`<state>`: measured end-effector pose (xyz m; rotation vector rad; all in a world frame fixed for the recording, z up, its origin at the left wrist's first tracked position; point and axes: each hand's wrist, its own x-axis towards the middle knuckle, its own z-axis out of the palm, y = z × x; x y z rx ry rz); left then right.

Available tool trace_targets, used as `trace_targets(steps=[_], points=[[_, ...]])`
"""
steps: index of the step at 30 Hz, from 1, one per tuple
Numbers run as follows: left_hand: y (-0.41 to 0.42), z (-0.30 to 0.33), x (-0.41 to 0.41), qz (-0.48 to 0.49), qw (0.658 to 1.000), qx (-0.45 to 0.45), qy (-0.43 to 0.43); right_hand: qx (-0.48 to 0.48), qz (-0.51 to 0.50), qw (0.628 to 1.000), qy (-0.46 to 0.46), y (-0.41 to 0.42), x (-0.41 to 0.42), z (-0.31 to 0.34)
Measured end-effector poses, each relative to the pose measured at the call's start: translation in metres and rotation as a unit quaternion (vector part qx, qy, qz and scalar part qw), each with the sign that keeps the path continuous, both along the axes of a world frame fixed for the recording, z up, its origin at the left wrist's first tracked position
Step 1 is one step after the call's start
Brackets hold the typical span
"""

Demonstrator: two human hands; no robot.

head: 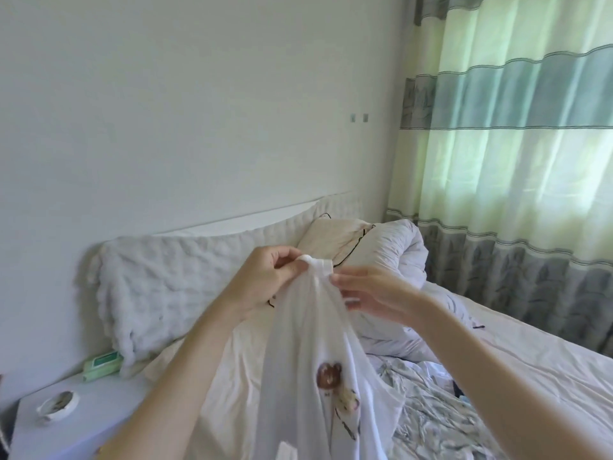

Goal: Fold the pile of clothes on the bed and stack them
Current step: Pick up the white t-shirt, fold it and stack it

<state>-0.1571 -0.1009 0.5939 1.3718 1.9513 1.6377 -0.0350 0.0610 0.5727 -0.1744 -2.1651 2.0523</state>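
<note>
Holding a white garment (308, 343) up above the bed (530, 353), a person sorts out its top edge before folding. The left hand (265, 280) pinches a small rolled bit of the hem or collar between curled fingers and thumb, at the cloth's highest point. The right hand (374, 293), just beside it, has its fingertips at the same edge; its fingers look loosely bent, and whether they truly grip the cloth cannot be told for sure. The garment hangs from these two points in a long drape, with a brown bear print (328, 376) low on its front, and runs out of view at the near edge.

The cloth looks thin, light and limp, so it will sag and twist wherever it is not supported. A sound hold would be at the two shoulder corners or along the collar, spread apart, so that it hangs flat before being laid down.

Beneath it, to the near right, lies a crumpled leaf-patterned cloth (431, 410), likely part of the pile. Beyond are a rumpled duvet (404, 250), a cream pillow (331, 240) and a quilted headboard cover (172, 277). At the near left stands a nightstand (99, 413) with a green pack (102, 361) and a small dish (58, 406). Striped curtains (517, 144) hang at the far right.
</note>
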Motion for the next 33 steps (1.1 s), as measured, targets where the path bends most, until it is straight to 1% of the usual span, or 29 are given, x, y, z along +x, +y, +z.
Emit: trace_targets(steps=[2,4,5,6,8,11,13,14,16,18,19,20,21,23,24,27,29,30,31,32,33], points=[[-0.001,0.011,-0.002,-0.038,0.999,-0.027,0.026,-0.009,0.036,0.999,-0.021,0.001,0.012,-0.026],[0.002,0.018,-0.001,-0.054,0.997,-0.037,0.05,-0.032,0.057,0.997,-0.04,0.0,0.021,-0.051],[0.003,0.02,0.0,-0.058,0.996,-0.036,0.054,-0.026,0.066,0.996,-0.049,0.0,0.024,-0.061],[0.004,0.022,0.001,-0.061,0.996,-0.033,0.057,0.003,0.063,0.996,-0.062,-0.003,0.026,-0.069],[0.004,0.026,0.002,-0.067,0.996,-0.026,0.05,0.12,0.031,0.987,-0.098,-0.006,0.024,-0.081],[-0.003,0.029,-0.006,-0.076,0.997,-0.005,0.007,0.295,-0.042,0.941,-0.16,0.003,0.017,-0.096],[-0.01,0.029,-0.016,-0.072,0.997,0.01,-0.039,0.403,-0.117,0.89,-0.181,0.02,0.015,-0.102],[-0.015,0.028,-0.022,-0.068,0.995,0.014,-0.067,0.437,-0.167,0.865,-0.181,0.03,0.015,-0.101],[-0.024,0.023,-0.032,-0.05,0.989,0.027,-0.136,0.447,-0.258,0.839,-0.17,0.05,0.019,-0.094],[-0.032,0.016,-0.042,-0.027,0.978,0.039,-0.205,0.432,-0.323,0.826,-0.166,0.067,0.023,-0.082],[-0.035,0.012,-0.046,-0.017,0.977,0.031,-0.211,0.417,-0.347,0.824,-0.161,0.074,0.023,-0.075],[-0.037,0.006,-0.05,-0.001,0.984,-0.001,-0.178,0.399,-0.368,0.826,-0.152,0.08,0.024,-0.068],[-0.038,-0.001,-0.053,0.021,0.992,-0.053,-0.116,0.387,-0.384,0.826,-0.142,0.083,0.025,-0.061],[-0.035,-0.016,-0.053,0.057,0.988,-0.142,0.008,0.372,-0.396,0.831,-0.119,0.084,0.026,-0.046],[-0.033,-0.021,-0.053,0.071,0.984,-0.159,0.044,0.342,-0.392,0.849,-0.096,0.084,0.026,-0.039],[-0.029,-0.026,-0.056,0.117,0.979,-0.13,0.108,0.172,-0.347,0.922,-0.011,0.08,0.035,-0.02],[-0.025,-0.022,-0.061,0.166,0.966,-0.108,0.167,0.094,-0.302,0.949,0.011,0.077,0.043,-0.008],[-0.022,-0.019,-0.061,0.184,0.96,-0.098,0.187,0.086,-0.284,0.955,0.015,0.075,0.045,-0.002],[-0.019,-0.015,-0.061,0.194,0.958,-0.088,0.194,0.102,-0.274,0.956,0.017,0.073,0.046,0.004],[-0.015,-0.012,-0.061,0.198,0.959,-0.078,0.187,0.148,-0.274,0.95,0.013,0.07,0.046,0.009],[-0.012,-0.009,-0.061,0.199,0.963,-0.067,0.166,0.214,-0.277,0.937,0.0,0.067,0.046,0.014]])
